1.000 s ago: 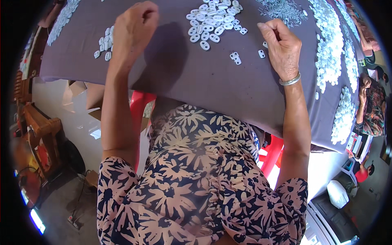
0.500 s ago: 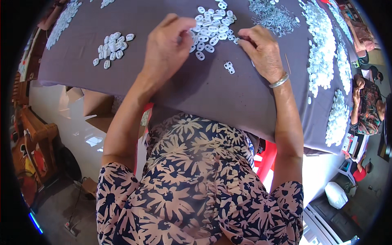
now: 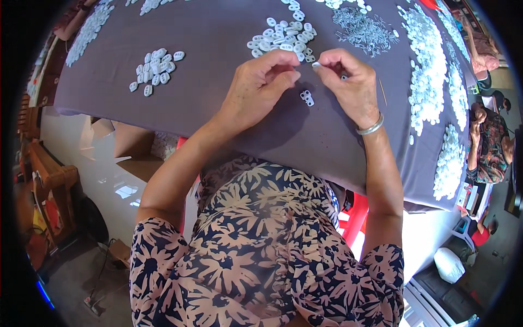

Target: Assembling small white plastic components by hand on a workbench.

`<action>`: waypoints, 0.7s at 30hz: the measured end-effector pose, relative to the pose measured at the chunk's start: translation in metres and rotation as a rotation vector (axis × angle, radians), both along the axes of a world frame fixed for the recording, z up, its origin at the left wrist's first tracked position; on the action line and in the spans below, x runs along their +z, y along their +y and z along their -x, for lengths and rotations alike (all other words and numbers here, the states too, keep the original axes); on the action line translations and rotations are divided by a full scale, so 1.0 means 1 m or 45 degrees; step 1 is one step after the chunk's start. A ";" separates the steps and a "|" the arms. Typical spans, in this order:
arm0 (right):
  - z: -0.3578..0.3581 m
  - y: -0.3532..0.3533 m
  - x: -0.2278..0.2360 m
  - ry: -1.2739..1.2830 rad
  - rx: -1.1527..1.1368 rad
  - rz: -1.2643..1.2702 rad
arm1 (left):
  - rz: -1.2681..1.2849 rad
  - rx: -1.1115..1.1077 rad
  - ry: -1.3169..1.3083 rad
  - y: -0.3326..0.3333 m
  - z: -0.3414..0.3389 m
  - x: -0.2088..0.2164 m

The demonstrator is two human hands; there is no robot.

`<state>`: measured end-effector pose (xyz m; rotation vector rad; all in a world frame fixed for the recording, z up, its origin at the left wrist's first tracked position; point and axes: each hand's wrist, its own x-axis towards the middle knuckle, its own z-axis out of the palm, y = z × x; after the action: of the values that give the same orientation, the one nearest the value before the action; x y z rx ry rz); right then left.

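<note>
My left hand [image 3: 253,87] hovers at the near edge of a pile of white oval plastic pieces with two holes each [image 3: 282,38]. Its thumb and index finger are pinched together; what they hold, if anything, is too small to make out. Facing it, close by, my right hand [image 3: 353,84], with a silver bangle at the wrist, pinches a small white plastic piece [image 3: 316,64] between thumb and forefinger. Another small piece [image 3: 344,77] shows by its curled fingers. Below the fingertips, a little cluster of white pieces with holes [image 3: 307,98] lies on the dark cloth.
A smaller heap of white ovals [image 3: 155,68] lies to the left. Beyond my right hand is a heap of small metal pins [image 3: 362,31]. A thin wooden stick [image 3: 383,91] and long spreads of white pieces [image 3: 427,71] lie at right. Other people sit around the table [image 3: 190,92].
My left hand has come right and nearer to me, closing most of the gap to my right hand. The right hand has turned its fingertips toward it, showing the white piece.
</note>
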<state>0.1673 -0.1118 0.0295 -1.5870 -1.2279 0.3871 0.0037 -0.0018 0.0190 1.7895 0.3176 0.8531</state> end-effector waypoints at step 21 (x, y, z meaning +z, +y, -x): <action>0.019 -0.002 0.003 -0.021 0.098 -0.199 | 0.644 -0.213 -0.075 -0.008 0.001 0.002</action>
<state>0.1481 -0.1142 0.0322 -1.4157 -1.3024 0.3192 0.0026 -0.0096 0.0208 1.2976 0.3081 0.6358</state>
